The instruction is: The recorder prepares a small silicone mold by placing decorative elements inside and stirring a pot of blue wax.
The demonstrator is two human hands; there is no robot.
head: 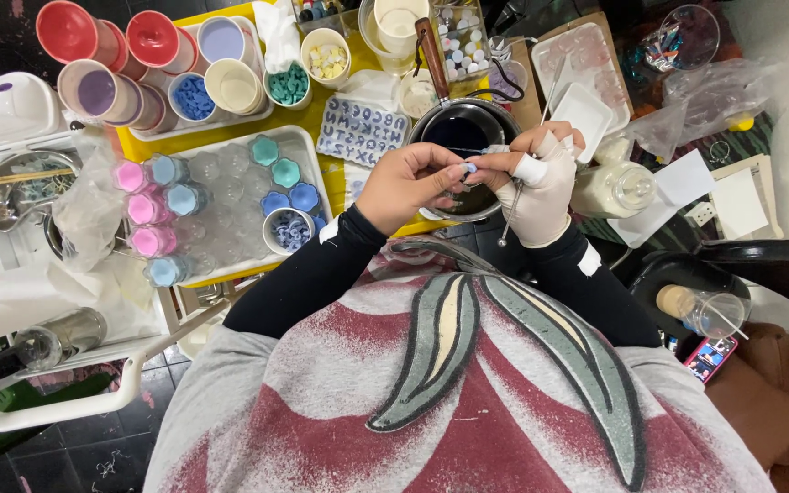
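My left fingers (457, 173) are pressed together on a small pale blue piece (470, 168), pinching it right over the rim of the pot (464, 137). My right hand (541, 178) wears a white glove with taped fingers; its fingers are curled in around a thin metal tool (510, 212) that hangs down past my wrist, and their tips meet the same little piece from the other side. Both hands touch at that one spot, above the dark blue liquid in the pot.

To do this well, I judge I should keep the pinch light, so the piece is not crushed, and hold both wrists steady over the pot so that anything that falls lands in the liquid rather than on the yellow counter (335, 173).

Further out, a letter mould (361, 131) lies just left of the pot, and a white tray (313, 156) with pink, blue and teal moulds sits to my left. A jar of milky white liquid (614, 188) stands just beside my right hand
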